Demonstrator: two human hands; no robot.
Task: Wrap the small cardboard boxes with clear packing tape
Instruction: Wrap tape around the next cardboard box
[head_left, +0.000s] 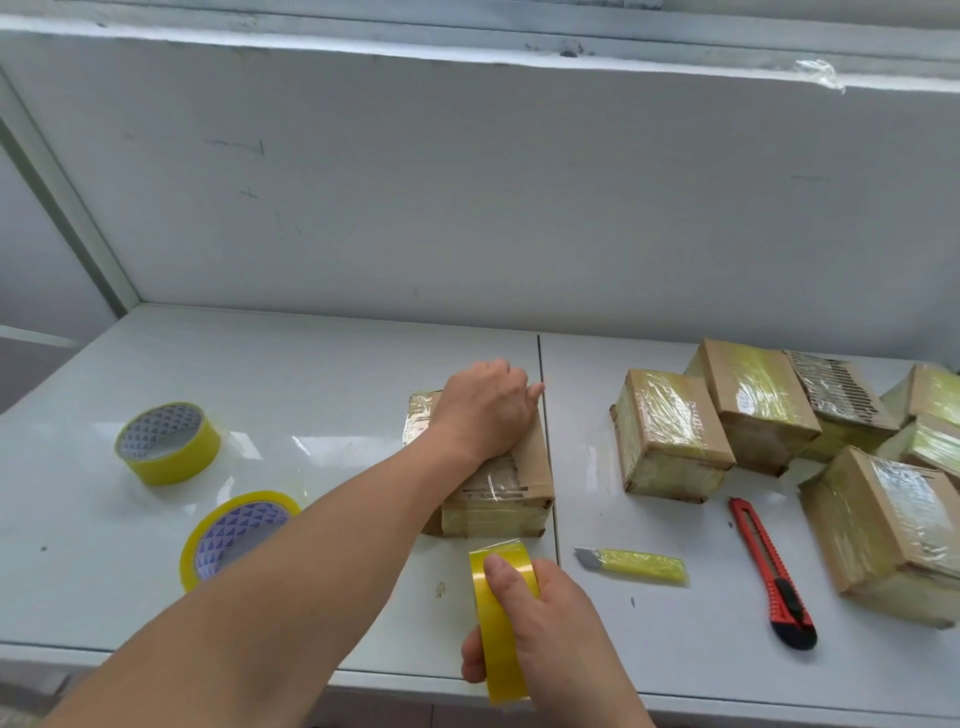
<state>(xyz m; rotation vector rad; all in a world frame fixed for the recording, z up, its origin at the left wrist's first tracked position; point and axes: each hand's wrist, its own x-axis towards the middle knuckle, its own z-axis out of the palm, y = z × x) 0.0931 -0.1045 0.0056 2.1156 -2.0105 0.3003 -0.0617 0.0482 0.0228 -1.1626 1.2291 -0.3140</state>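
Right hand (545, 623) at bottom centre grips tape roll (501, 618). Left hand (485, 410), fingers flat, presses box (524, 483) at centre, partly taped. Pile (779, 415) at right looks wrapped; centre box seems last.

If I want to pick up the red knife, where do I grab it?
Grab the red cutter by its long plastic body near the black end, coming from above. It lies flat and alone on the table, no blade shows, and the boxes sit to its right.
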